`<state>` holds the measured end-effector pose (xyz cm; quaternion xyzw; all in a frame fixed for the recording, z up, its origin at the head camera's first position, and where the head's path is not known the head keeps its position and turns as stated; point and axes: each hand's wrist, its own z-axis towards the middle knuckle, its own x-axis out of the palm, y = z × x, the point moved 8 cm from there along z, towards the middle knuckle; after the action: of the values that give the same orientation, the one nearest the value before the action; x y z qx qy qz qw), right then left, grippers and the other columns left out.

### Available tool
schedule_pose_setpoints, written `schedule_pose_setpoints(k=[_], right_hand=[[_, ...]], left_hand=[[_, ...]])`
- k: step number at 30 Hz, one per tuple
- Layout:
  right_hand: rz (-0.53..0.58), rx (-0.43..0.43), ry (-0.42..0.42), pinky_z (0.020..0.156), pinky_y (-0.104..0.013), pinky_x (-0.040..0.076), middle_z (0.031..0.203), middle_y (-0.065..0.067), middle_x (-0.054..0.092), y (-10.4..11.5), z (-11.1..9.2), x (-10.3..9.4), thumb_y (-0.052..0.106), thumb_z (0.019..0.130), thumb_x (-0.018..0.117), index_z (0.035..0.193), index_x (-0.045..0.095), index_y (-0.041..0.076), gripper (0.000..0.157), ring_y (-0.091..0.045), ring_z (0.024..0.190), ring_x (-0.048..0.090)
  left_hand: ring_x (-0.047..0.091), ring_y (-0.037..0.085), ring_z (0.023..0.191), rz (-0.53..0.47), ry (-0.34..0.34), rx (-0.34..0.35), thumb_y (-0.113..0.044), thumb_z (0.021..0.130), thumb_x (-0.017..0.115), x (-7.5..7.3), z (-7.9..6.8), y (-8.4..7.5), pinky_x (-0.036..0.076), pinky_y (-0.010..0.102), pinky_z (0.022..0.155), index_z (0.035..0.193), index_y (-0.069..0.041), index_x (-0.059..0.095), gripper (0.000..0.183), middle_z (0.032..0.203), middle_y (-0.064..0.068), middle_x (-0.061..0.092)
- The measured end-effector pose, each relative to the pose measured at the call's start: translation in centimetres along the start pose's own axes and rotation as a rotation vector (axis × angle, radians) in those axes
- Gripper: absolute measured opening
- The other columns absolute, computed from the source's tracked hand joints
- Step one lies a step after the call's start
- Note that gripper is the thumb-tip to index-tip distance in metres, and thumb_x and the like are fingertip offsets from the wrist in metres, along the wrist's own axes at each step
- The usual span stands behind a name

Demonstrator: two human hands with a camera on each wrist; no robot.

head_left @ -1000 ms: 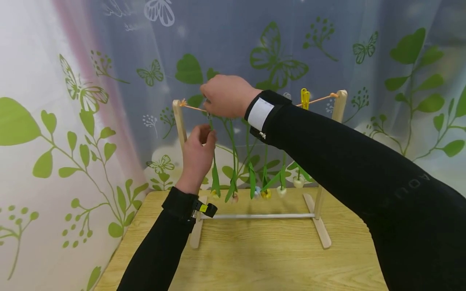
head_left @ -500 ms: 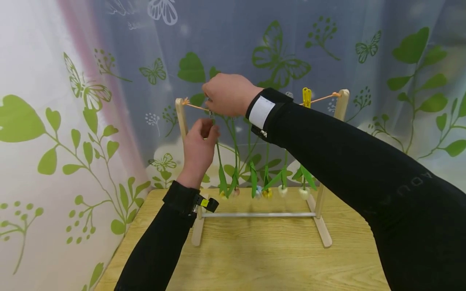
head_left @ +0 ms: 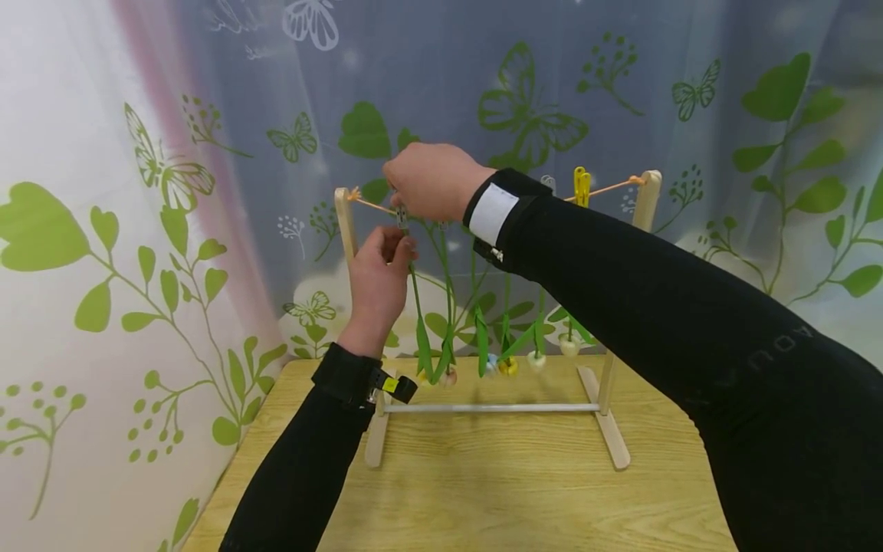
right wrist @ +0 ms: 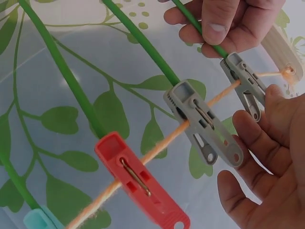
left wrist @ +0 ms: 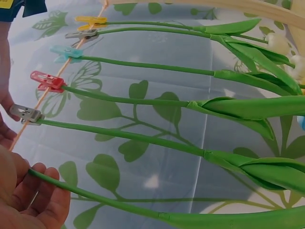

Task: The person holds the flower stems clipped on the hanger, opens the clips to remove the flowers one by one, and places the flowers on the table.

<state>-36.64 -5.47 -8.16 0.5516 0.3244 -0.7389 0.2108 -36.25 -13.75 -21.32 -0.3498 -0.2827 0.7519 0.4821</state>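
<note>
My left hand pinches the green stem of the leftmost artificial tulip between thumb and fingers, just below the rope. The tulip hangs upside down. At the stem's upper end is a grey clothespin, on the orange rope. My right hand holds this clothespin's handle end with thumb and finger, as the right wrist view shows. A second grey clothespin and a red clothespin beside it each grip another stem on the rope. From the head view, my right hand and forearm hide much of the rope.
The rope is tied between two wooden posts of a stand on a wooden table. More tulips hang along it, held by a teal clothespin, another grey one and a yellow clothespin. A patterned curtain stands behind.
My left hand has risen slightly with the stem, closer to the clothespin. The leftmost tulip's lower end has swung a little to the right. My right hand stays nearly in place.
</note>
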Motion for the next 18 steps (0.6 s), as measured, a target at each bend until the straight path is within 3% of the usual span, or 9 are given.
schedule_pose_setpoints(k=[7,12,18], right_hand=[[-0.014,0.02,-0.018,0.083,-0.038,0.062,0.107,-0.007,0.07,0.0,-0.1,0.0,0.026,0.108,0.059,0.118,0.064,0.009,0.02,-0.024,0.099,0.07],[-0.012,0.041,-0.058,0.08,-0.04,0.06,0.105,-0.006,0.071,0.1,-0.3,-0.4,0.024,0.107,0.061,0.114,0.067,0.011,0.016,-0.023,0.095,0.069],[-0.078,0.071,-0.103,0.098,-0.052,0.046,0.086,-0.004,0.066,0.5,-0.3,-1.1,0.024,0.106,0.063,0.099,0.067,0.014,0.013,-0.025,0.086,0.063]], left_hand=[[0.068,0.026,0.101,0.022,-0.002,0.0,-0.024,0.11,0.055,0.1,-0.3,0.1,0.055,0.041,0.08,0.125,-0.014,0.062,0.02,0.111,0.007,0.069],[0.068,0.027,0.099,0.017,0.0,0.026,-0.022,0.11,0.055,0.3,-0.5,0.1,0.057,0.04,0.08,0.125,-0.012,0.062,0.019,0.109,0.008,0.07],[0.069,0.03,0.099,0.016,-0.017,0.037,-0.022,0.11,0.056,0.1,-0.6,0.2,0.057,0.041,0.078,0.124,-0.01,0.063,0.02,0.11,0.012,0.071]])
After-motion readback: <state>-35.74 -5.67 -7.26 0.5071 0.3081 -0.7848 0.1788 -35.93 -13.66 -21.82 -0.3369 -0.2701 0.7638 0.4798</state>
